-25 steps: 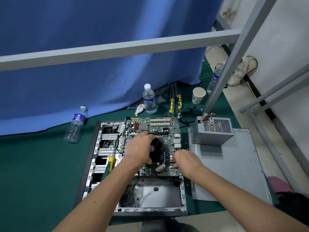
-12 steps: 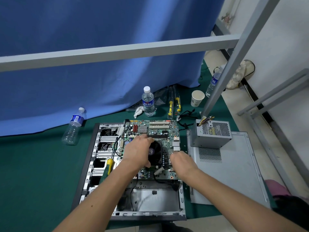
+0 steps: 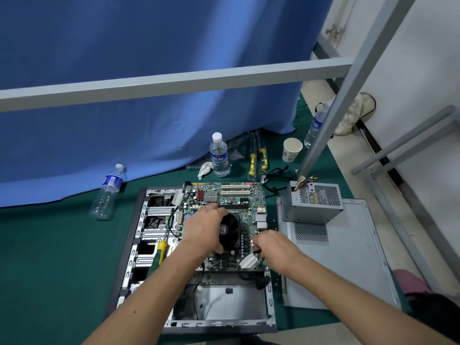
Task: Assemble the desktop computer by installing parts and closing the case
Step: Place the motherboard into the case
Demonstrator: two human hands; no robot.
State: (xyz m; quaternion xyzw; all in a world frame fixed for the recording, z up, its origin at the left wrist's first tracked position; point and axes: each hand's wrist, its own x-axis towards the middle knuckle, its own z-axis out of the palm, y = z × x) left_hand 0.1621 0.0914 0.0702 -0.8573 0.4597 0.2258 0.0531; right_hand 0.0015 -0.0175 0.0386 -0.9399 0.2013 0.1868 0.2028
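An open computer case (image 3: 139, 245) lies flat on the green mat with a green motherboard (image 3: 231, 195) set into its far half. My left hand (image 3: 202, 230) curls round the black CPU cooler fan (image 3: 230, 232) at the board's middle. My right hand (image 3: 271, 245) grips the motherboard's right edge near the rear ports, fingers curled over it. A grey power supply (image 3: 313, 205) with loose cables stands on the case side panel (image 3: 348, 257) to the right. A yellow-and-green screwdriver (image 3: 159, 255) lies across the drive bays on the left.
Two water bottles (image 3: 219, 155) (image 3: 107, 192) and a third (image 3: 316, 125), a paper cup (image 3: 291, 150), yellow-handled tools (image 3: 257, 160), a crumpled tissue (image 3: 205, 168) and black cables (image 3: 273, 175) lie behind the case. A grey metal frame (image 3: 174, 83) crosses in front of a blue curtain.
Both hands stay on the motherboard; the right hand has shifted slightly along the board's right edge. The view has dipped a little.
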